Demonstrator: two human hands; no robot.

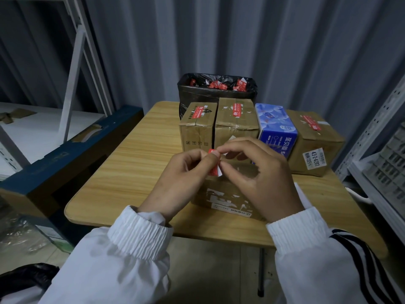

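A small red and white sticker (213,170) is held above a cardboard box (228,200) that lies on the wooden table (131,172) in front of me. My left hand (179,178) pinches the sticker between thumb and fingers. My right hand (260,174) pinches the sticker's right edge with its fingertips. The box top shows torn white label remains. Both sleeves are white.
Behind stand three cardboard boxes (197,126) (236,121) (315,141) with red stickers and a blue box (277,126). A black-lined bin (217,88) at the back holds several red scraps. Metal shelving (381,150) stands at right, a dark blue box (65,159) at left.
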